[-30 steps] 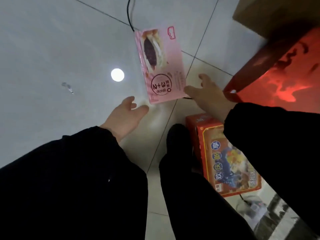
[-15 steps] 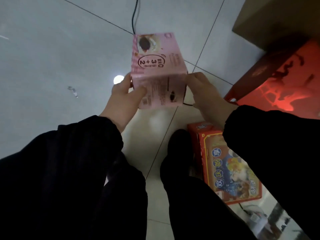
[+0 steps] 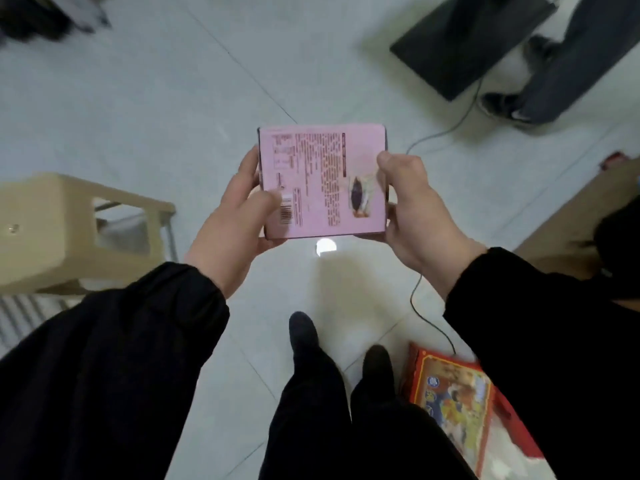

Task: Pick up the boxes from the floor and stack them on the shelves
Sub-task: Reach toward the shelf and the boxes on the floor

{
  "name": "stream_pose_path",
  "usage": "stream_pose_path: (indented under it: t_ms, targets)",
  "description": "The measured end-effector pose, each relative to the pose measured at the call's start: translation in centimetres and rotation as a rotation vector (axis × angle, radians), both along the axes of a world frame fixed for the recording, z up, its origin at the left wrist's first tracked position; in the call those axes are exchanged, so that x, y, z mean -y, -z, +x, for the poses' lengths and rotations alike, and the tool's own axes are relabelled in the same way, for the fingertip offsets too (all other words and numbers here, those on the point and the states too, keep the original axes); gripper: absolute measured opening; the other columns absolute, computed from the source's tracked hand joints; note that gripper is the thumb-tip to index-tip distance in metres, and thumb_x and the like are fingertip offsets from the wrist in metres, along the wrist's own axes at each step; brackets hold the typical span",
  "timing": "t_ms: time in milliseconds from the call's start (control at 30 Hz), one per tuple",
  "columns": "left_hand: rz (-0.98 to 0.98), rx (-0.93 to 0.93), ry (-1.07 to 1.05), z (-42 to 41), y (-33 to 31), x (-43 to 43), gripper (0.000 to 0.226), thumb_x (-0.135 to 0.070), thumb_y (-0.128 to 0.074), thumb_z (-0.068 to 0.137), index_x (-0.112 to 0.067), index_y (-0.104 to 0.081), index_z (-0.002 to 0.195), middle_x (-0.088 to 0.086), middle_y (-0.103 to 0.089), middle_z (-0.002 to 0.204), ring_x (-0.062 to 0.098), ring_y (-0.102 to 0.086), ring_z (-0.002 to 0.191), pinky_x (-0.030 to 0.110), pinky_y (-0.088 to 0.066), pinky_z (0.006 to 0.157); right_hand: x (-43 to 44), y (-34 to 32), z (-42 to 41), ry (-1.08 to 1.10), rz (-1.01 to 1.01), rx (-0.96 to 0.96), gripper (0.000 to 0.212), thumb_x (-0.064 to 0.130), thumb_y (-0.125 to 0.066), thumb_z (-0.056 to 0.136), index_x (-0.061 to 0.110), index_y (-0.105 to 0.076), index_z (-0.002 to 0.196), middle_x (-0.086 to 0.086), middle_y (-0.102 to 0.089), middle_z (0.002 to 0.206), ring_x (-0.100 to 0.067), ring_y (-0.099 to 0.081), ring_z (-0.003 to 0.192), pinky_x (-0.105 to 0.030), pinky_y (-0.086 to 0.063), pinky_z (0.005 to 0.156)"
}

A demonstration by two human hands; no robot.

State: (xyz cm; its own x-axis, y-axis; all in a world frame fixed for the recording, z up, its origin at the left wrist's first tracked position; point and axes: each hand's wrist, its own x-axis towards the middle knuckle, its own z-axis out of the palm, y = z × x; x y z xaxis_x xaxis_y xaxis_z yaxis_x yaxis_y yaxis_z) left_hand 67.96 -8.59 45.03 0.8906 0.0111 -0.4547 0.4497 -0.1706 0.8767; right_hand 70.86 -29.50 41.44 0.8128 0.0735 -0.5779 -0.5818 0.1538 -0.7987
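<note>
I hold a pink box (image 3: 322,181) in front of me, well above the floor, its printed back with a barcode facing up. My left hand (image 3: 235,220) grips its left edge, thumb lying over the barcode corner. My right hand (image 3: 412,209) grips the right edge, thumb on the top face and fingers underneath. A red and yellow box (image 3: 453,400) lies on the floor at the lower right, beside my right foot.
A beige plastic stool (image 3: 65,230) stands at the left. A dark flat base (image 3: 467,43) and another person's legs (image 3: 561,74) are at the top right. A cable (image 3: 433,317) runs across the white tiled floor. A brown cardboard surface (image 3: 568,223) lies at the right edge.
Both hands closed on the pink box lying on the floor and lifted it up. The box has turned over, its back now facing up. The view has risen and swung round.
</note>
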Motion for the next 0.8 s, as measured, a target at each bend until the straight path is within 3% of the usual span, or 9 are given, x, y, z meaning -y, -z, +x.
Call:
stream_pose_path:
  t_ms: [100,200,333,400,467,567,633,700,800]
  targets:
    - [0.013,0.138,-0.166,-4.3,-9.3,-4.7,0.074,-0.005,-0.036,0.09,-0.051,-0.041,0.148,-0.014,-0.059,0.142,0.014,-0.068,0.119,0.041,-0.057,0.088,-5.4,-9.9,0.1,-0.163,0.062,0.111,0.027,0.046,-0.055,0.096,0.023,-0.048,0.108,0.005,-0.064,0.101,-0.033,-0.072,0.107,-0.065,-0.057,0.085]
    - [0.054,0.275,-0.322,-10.1,-17.7,-8.6,0.076,-0.014,-0.043,0.086,-0.047,-0.035,0.154,-0.013,-0.052,0.149,0.016,-0.067,0.121,0.035,-0.056,0.083,-11.2,-18.4,-1.2,-0.342,0.081,0.238,0.03,0.048,-0.055,0.099,0.025,-0.049,0.115,0.017,-0.068,0.09,-0.016,-0.075,0.088,-0.059,-0.059,0.084]
    - [0.246,0.424,-0.531,-19.2,-26.2,-13.3,0.082,-0.033,-0.057,0.079,-0.057,-0.03,0.152,-0.009,-0.043,0.15,0.019,-0.058,0.13,0.049,-0.053,0.1,-19.5,-28.6,-6.0,-0.62,0.097,0.346,0.053,0.068,-0.051,0.092,0.027,-0.057,0.126,0.009,-0.075,0.108,-0.014,-0.077,0.087,-0.059,-0.06,0.079]
    - [0.424,0.482,-0.613,-24.5,-29.4,-15.1,0.085,-0.036,-0.059,0.082,-0.059,-0.021,0.154,-0.011,-0.035,0.15,0.0,-0.046,0.135,0.029,-0.044,0.11,-23.5,-32.9,-9.7,-0.745,0.12,0.405,0.053,0.07,-0.044,0.095,0.027,-0.065,0.119,0.008,-0.078,0.098,-0.015,-0.077,0.081,-0.055,-0.062,0.071]
    - [0.612,0.528,-0.705,-30.1,-31.8,-15.9,0.086,-0.028,-0.062,0.09,-0.052,-0.014,0.158,-0.014,-0.025,0.15,-0.026,-0.032,0.124,0.002,-0.036,0.097,-27.3,-36.3,-14.1,-0.849,0.156,0.406,0.054,0.074,-0.042,0.094,0.034,-0.066,0.12,0.005,-0.078,0.102,-0.024,-0.075,0.089,-0.059,-0.06,0.068]
    - [0.776,0.563,-0.804,-38.9,-34.2,-16.6,0.089,-0.03,-0.064,0.086,-0.063,-0.014,0.153,-0.027,-0.01,0.154,-0.019,-0.018,0.14,0.022,-0.036,0.113,-32.7,-40.3,-22.2,-0.983,0.258,0.375,0.048,0.075,-0.044,0.093,0.041,-0.066,0.119,0.006,-0.078,0.103,-0.024,-0.074,0.09,-0.068,-0.054,0.076]
    - [0.897,0.56,-0.835,-44.8,-35.4,-17.3,0.087,-0.043,-0.058,0.077,-0.072,-0.013,0.146,-0.031,-0.004,0.155,-0.007,-0.011,0.15,0.022,-0.024,0.118,-36.0,-41.7,-27.4,-1.033,0.342,0.329,0.033,0.057,-0.044,0.102,0.034,-0.067,0.109,0.014,-0.076,0.073,-0.007,-0.074,0.062,-0.052,-0.058,0.071]
    - [0.998,0.556,-0.835,-50.8,-36.4,-17.8,0.081,-0.046,-0.054,0.076,-0.075,-0.016,0.142,-0.03,-0.004,0.156,-0.008,-0.011,0.15,0.016,-0.02,0.116,-38.7,-42.9,-32.2,-1.073,0.382,0.352,0.02,0.042,-0.048,0.101,0.03,-0.064,0.102,0.015,-0.068,0.06,-0.004,-0.066,0.051,-0.04,-0.05,0.073]
    - [1.029,0.618,-1.049,-59.7,-38.3,-19.5,0.072,-0.039,-0.057,0.077,-0.067,-0.029,0.137,-0.016,-0.024,0.15,-0.012,-0.026,0.141,0.016,-0.029,0.115,-42.4,-43.9,-38.3,-1.169,0.474,0.44,0.022,0.037,-0.053,0.093,0.029,-0.066,0.108,0.007,-0.069,0.081,-0.012,-0.06,0.08,-0.039,-0.048,0.071]
